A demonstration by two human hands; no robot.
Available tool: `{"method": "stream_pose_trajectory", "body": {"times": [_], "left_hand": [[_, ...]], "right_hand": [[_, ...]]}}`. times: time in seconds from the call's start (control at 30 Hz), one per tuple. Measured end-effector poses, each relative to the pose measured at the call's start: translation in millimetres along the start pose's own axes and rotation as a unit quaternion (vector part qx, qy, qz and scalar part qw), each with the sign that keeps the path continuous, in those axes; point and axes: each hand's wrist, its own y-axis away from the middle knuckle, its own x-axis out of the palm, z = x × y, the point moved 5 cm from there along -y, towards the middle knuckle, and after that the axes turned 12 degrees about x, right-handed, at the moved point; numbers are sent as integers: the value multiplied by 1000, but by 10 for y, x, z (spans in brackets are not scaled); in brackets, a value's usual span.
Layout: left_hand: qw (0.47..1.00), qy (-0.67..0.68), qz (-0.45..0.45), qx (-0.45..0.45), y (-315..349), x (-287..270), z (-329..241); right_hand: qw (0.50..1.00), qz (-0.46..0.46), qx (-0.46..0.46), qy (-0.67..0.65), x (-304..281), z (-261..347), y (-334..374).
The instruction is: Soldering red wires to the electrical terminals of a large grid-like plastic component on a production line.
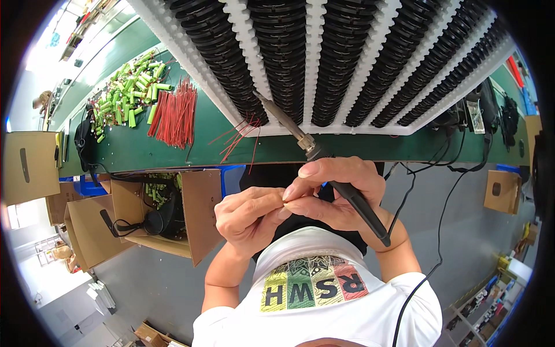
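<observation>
A soldering iron [364, 211] with a black handle lies in my right hand [326, 215], its metal tip slanting up and left toward the white foam tray [370, 129]. The thumb and fingertips of that hand also meet those of my left hand [248, 217], in front of the table edge. My left hand is closed in a pinch; what it holds is hidden or too small to make out. Rows of black, round, ridged parts [277, 63] fill the tray. Several loose red wires [236, 140] stick out at its near left corner.
Left of the tray, a bundle of red wires [176, 115] and a heap of green cylindrical cells [130, 95] lie on the green table [139, 151]. An open cardboard box [205, 217] stands below. A black cord [437, 243] hangs at right.
</observation>
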Motion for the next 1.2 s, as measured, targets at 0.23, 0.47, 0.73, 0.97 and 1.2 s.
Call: {"method": "stream_pose_trajectory", "body": {"times": [0.23,0.47,0.73,0.97,1.2], "left_hand": [[994,37,-96,-49,17,42,27],[968,-114,-124,-188,-245,-158,546],[971,-131,-95,-176,-328,-184,905],[971,-128,-100,-173,-313,-186,917],[974,-123,-101,-162,-333,-193,917]], "right_hand": [[1000,-29,10,-2,-13,-55,18],[983,-106,-1,147,-143,10,-11],[966,-149,8,213,-188,-19,-103],[970,-120,48,204,-158,-152,-175],[969,-122,75,201,-153,-213,-243]]}}
